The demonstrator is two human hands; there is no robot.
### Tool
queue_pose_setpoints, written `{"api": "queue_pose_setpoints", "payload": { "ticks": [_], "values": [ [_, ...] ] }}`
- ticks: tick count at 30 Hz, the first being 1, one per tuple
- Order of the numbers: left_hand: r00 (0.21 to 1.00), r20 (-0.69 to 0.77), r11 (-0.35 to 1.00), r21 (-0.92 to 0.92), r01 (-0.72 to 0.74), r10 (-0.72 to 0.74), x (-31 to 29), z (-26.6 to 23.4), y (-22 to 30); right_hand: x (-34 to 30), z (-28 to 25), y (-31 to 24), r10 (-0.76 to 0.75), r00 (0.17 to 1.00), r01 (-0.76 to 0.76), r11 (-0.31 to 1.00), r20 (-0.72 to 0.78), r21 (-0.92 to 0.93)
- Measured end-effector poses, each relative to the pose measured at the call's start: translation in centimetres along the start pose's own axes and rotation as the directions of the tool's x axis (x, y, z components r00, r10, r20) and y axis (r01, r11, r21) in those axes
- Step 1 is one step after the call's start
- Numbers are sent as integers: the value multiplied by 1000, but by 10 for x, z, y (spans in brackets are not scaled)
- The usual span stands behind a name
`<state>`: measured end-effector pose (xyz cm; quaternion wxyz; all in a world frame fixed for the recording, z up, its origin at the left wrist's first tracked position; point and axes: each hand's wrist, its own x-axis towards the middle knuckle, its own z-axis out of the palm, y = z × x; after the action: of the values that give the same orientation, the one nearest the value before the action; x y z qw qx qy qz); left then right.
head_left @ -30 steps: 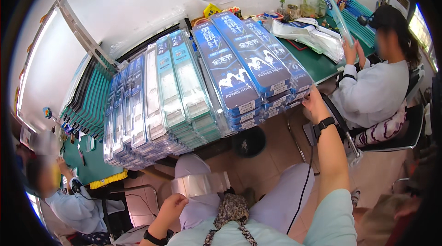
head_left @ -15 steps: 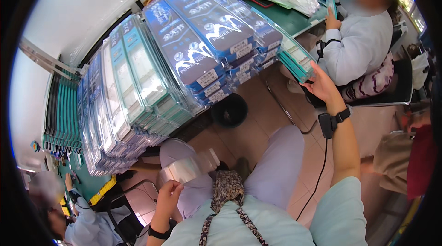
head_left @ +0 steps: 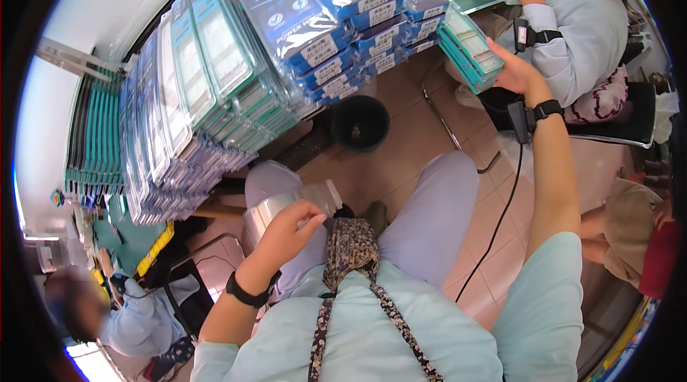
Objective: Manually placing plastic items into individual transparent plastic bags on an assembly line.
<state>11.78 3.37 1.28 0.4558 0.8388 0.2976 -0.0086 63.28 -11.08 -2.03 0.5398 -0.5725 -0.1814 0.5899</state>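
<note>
Flat teal-edged packages (head_left: 469,49) with clear windows form a small stack at the right end of the table. My right hand (head_left: 514,71) is closed round their near right corner. Above my left thigh is my left hand (head_left: 288,233), its fingers curled and thumb close to the fingertips; whether anything thin lies between them is hidden. Just beyond it, clear plastic sleeves (head_left: 263,210) lie across the thigh, partly covered by the hand. Left of the packages rise piles of blue boxes (head_left: 286,17) with white end labels.
Plastic-wrapped teal packages (head_left: 218,46) and a row of black-and-teal ones (head_left: 96,131) fill the table's left. A dark bin (head_left: 359,123) stands on the tiled floor. Co-workers sit at far right (head_left: 583,31) and lower left (head_left: 143,328). A cable hangs from my right wrist.
My left hand has moved forward, over the sleeves' near side. My right hand still grips the teal packages, which are tilted more steeply. The table has shifted upward in view.
</note>
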Motion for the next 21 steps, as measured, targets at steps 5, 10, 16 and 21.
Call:
{"api": "queue_pose_setpoints", "payload": {
  "ticks": [5, 10, 16, 21],
  "values": [
    [993, 67, 992, -97, -86, 92, -2, 13, 5, -7, 13, 5, -32, 997, 30, 999, 68, 30],
    [991, 129, 976, -216, -16, 45, 4, 17, 5, -18, 18, 12, -84, 988, 76, 995, 126, 64],
    [970, 241, 864, -494, 98, 28, 21, 33, -10, -33, 11, 26, -165, 982, 149, 975, 90, 165],
    [947, 266, 873, -486, -29, 180, 63, 72, -5, -61, 30, 46, -172, 984, 180, 964, -56, 195]
  ]
}}
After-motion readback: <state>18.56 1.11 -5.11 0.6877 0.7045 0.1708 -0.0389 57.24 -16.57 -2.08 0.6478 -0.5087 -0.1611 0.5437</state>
